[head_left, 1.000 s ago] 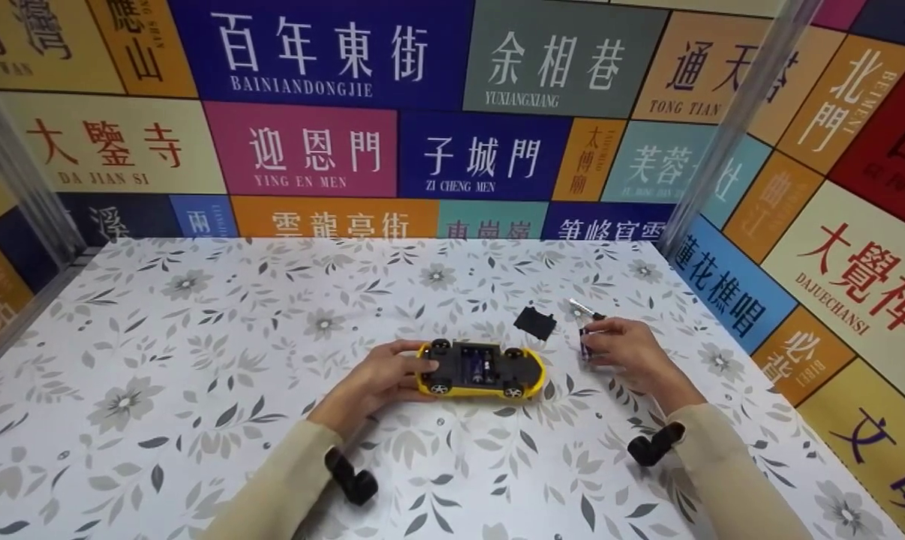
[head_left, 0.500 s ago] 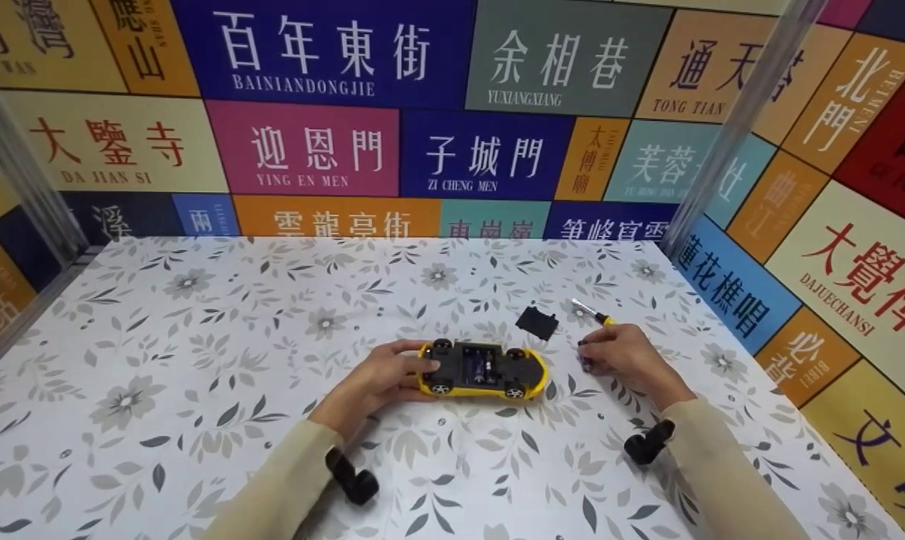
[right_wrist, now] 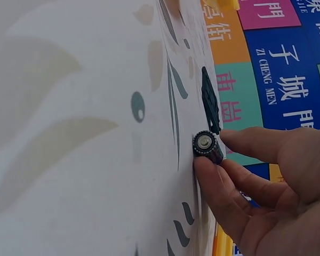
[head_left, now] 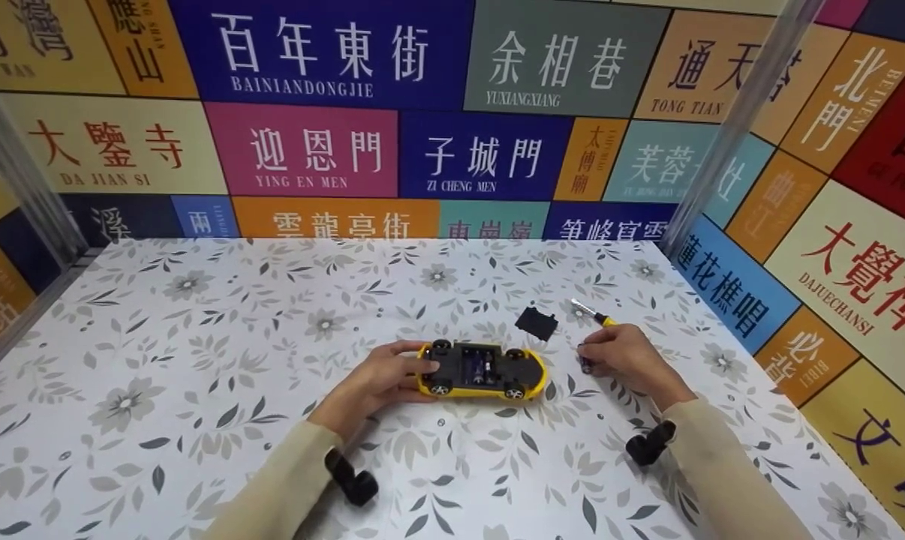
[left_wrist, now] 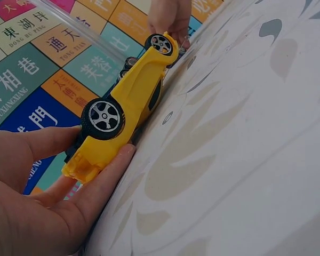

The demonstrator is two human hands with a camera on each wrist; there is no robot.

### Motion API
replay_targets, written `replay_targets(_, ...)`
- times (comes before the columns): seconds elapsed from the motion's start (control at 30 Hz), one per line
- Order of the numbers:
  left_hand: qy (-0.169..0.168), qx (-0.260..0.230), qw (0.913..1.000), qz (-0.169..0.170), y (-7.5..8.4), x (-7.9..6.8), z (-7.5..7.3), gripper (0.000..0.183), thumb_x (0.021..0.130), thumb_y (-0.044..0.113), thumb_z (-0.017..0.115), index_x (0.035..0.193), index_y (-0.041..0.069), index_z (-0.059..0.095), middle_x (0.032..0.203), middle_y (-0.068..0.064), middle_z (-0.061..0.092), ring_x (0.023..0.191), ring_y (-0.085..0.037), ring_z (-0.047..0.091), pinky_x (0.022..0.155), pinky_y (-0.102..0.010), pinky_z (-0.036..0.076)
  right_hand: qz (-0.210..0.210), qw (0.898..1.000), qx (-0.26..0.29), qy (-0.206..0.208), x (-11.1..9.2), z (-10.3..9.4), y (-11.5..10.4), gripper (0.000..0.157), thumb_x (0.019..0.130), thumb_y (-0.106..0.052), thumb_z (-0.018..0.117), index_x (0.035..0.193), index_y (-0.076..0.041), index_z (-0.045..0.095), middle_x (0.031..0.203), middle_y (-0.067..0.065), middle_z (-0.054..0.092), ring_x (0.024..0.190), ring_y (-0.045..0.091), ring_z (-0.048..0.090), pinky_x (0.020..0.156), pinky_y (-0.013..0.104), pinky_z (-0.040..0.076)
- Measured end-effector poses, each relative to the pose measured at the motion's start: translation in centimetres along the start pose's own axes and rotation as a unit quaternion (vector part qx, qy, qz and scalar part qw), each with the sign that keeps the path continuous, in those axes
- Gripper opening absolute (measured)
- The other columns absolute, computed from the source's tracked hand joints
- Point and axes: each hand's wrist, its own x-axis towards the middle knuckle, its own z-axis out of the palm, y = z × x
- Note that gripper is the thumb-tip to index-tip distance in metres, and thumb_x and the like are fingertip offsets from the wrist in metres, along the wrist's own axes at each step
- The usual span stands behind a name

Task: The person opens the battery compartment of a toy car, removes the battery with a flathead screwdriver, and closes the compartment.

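Observation:
My left hand point(head_left: 383, 373) grips one end of a yellow toy car point(head_left: 533, 385), which lies upside down with its black underside up. In the left wrist view, thumb and fingers clasp the car body point(left_wrist: 132, 90) from both sides. An uncovered compartment point(head_left: 478, 364) in the underside has dark blue, shiny pieces inside. On the right, my right hand point(head_left: 629, 356) pinches a small dark battery point(head_left: 586, 365) close at the tabletop. The right wrist view shows the end of the battery point(right_wrist: 205, 142) between thumb and fingertips.
A black battery cover point(head_left: 536, 323) lies beyond the car, to its right. Behind my right hand is a screwdriver point(head_left: 589, 310) with a metal shaft and yellow handle, partly hidden by the hand. Printed panels point(head_left: 302, 150) wall off the back of the flower-patterned table point(head_left: 235, 337).
My right hand has shifted slightly toward me with the battery, so less of the battery and more of the screwdriver's yellow handle shows. My left hand and the car stay put.

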Motion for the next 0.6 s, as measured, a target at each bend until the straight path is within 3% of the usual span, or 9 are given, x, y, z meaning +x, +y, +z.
replay_targets(0.27, -0.006, -0.008, 0.9999, -0.002, 0.0, 0.0, -0.1, 0.056, 0.090, 0.000, 0.069, 0.143, 0.005, 0.051, 0.128, -0.027, 0.063, 0.096, -0.033, 0.073, 0.080, -0.046, 0.064, -0.001, 0.999, -0.047, 0.000, -0.6, -0.4, -0.7, 0.046, 0.095, -0.022, 0.070, 0.131, 0.002, 0.056, 0.108, 0.006, 0.067, 0.090, 0.014, 0.064, 0.079, 0.026, 0.059)
replay_targets(0.6, -0.003, -0.006, 1.0000, -0.002, 0.0, 0.1, 0.0, 0.055, 0.089, 0.000, 0.070, 0.141, 0.005, 0.053, 0.128, -0.028, 0.063, 0.095, -0.033, 0.073, 0.080, -0.047, 0.064, -0.033, 0.994, -0.103, 0.005, -1.8, -0.5, -1.1, 0.045, 0.094, -0.021, 0.069, 0.130, 0.003, 0.059, 0.114, 0.011, 0.068, 0.088, 0.016, 0.069, 0.079, 0.030, 0.061)
